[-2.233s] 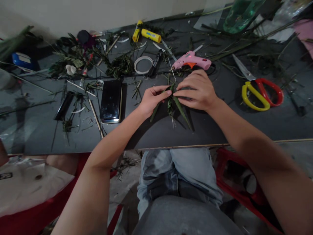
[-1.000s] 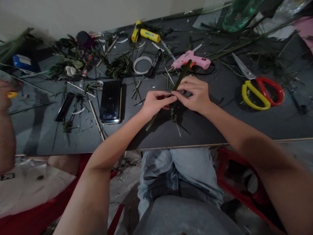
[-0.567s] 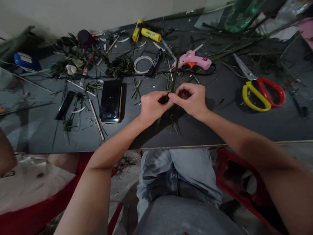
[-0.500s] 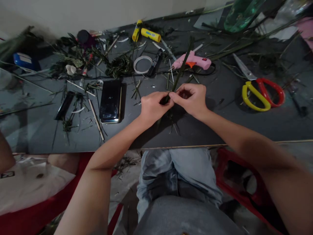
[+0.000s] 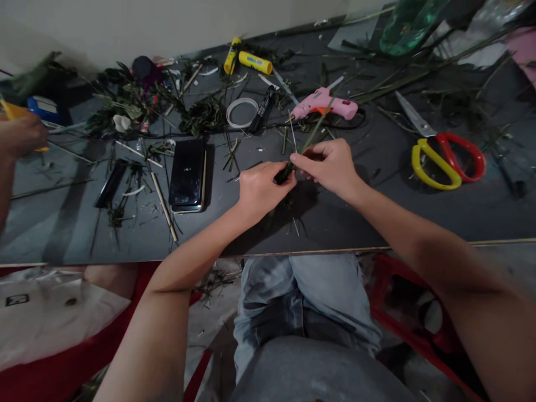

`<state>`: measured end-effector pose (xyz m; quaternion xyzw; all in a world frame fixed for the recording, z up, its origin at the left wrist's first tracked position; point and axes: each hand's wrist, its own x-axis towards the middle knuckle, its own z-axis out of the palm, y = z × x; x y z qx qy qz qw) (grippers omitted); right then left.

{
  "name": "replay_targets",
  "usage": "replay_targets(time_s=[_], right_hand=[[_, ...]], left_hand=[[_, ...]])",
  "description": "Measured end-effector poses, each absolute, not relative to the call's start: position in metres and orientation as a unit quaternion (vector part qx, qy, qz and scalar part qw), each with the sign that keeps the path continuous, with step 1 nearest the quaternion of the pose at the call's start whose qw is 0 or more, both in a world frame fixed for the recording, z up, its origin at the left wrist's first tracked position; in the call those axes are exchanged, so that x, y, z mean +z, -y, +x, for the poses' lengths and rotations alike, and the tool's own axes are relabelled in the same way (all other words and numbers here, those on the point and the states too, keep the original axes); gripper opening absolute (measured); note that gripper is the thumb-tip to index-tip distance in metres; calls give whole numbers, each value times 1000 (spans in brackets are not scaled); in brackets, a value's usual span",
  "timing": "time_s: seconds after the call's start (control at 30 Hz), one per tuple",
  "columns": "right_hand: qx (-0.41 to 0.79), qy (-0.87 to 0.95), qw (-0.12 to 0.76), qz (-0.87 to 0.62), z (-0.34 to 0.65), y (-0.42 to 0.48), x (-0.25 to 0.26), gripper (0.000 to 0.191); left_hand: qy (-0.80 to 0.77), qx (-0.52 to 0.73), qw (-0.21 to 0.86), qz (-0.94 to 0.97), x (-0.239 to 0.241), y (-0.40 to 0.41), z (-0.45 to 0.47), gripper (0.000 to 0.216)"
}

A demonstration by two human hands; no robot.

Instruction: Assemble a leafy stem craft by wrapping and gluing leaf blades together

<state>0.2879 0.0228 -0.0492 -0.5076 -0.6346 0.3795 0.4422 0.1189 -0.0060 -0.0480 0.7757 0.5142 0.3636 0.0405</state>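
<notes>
My left hand is closed, thumb and forefinger pinched on a dark green leaf strip just above the table. Touching the left fingertips, my right hand grips the same strip between thumb and fingers. The strip slants up and away past a pink glue gun. Where the fingers meet, their grip hides part of the green piece. A thin pale stick shows below my hands.
Large scissors with red and yellow handles lie to the right, a black phone to the left. Farther back are a tape ring, yellow glue sticks and leaf scraps. A co-worker's hand with something yellow is at the far left.
The strip above my right hand has tilted lower and to the right. My hands stay pinched together in nearly the same spot. A co-worker's hand with a yellow thing has come in at left.
</notes>
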Motion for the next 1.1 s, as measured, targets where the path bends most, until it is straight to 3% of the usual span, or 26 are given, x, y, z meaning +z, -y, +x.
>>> replay_targets(time_s=[0.13,0.27,0.47,0.77,1.1], right_hand=[[503,598,403,-477,292,-29,-50,46],[547,580,399,-453,291,-30,-48,48],[492,603,469,-417,288,-30,-55,47],[439,653,476,-393,296,-37,-58,50],[436,653,454,-422,294,-37,-57,41]], left_hand=[[-522,362,64,770,-49,3,116,14],[-529,382,129,747,-47,-1,113,12],[-514,415,287,693,-48,-10,109,15],[-412,438,557,573,-63,-30,104,41],[-474,416,562,535,-55,-30,107,14]])
